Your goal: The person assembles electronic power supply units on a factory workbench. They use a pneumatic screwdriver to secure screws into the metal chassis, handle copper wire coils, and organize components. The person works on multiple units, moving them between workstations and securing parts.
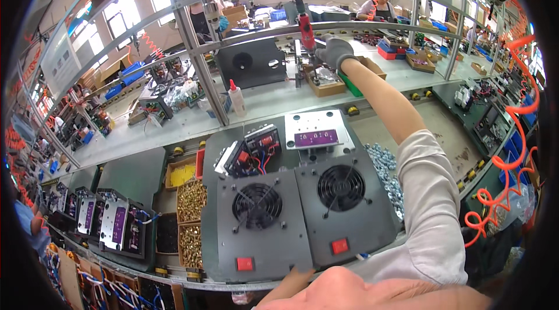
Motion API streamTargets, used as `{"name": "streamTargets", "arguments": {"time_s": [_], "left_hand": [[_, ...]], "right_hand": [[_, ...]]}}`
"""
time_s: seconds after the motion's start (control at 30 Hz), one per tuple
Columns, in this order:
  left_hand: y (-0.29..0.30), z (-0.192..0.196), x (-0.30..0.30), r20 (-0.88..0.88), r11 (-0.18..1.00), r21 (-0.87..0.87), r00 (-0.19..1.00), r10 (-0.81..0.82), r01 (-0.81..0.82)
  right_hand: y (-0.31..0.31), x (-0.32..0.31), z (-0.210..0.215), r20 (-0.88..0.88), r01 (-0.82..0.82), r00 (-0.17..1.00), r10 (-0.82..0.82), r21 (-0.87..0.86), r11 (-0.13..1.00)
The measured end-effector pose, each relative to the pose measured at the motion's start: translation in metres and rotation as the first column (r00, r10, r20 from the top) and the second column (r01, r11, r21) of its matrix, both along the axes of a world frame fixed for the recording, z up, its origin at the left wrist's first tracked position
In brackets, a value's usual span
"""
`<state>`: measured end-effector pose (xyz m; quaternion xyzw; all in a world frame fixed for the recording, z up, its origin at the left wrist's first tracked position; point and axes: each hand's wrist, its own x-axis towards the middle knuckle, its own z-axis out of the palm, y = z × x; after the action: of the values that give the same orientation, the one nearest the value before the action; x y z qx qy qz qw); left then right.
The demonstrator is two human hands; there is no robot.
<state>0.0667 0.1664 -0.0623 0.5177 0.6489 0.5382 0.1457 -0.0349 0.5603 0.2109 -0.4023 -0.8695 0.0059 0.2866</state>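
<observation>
My right arm stretches forward over the bench. Its grey-gloved hand [336,52] is beside the lower end of a hanging red power screwdriver [306,32]; its fingers appear extended, with no visible wrap around the tool. At the near edge of the panels, my left hand [297,277] shows only in part, blurred, its fingers hidden. Two dark grey panels lie side by side, the left panel [265,247] and the right panel [349,225], each with a black fan and a red switch. Beyond them are a silver plate [315,123] with a purple circuit board and a wired module [263,142].
Brass fittings [191,200] fill boxes left of the panels; silver screws [382,164] lie on the right. A glue bottle [236,99] stands by a metal post [201,48]. Orange coiled hoses [515,112] hang right. Co-workers [378,4] sit across the line.
</observation>
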Motion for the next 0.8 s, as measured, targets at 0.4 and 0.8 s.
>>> {"name": "streamTargets", "arguments": {"time_s": [0.4, 0.8], "left_hand": [[0.008, 0.013, -0.020, -0.041, 0.991, -0.053, 0.992, 0.118, -0.120], [0.004, 0.017, -0.026, -0.373, 0.972, -0.050, 0.907, 0.194, -0.229]], "right_hand": [[0.062, -0.083, -0.041, -0.438, -0.086, 0.898, -0.051, -0.289, 0.953], [-0.080, 0.080, -0.008, -0.754, -0.595, 0.592, 0.285, -0.170, 0.786]]}}
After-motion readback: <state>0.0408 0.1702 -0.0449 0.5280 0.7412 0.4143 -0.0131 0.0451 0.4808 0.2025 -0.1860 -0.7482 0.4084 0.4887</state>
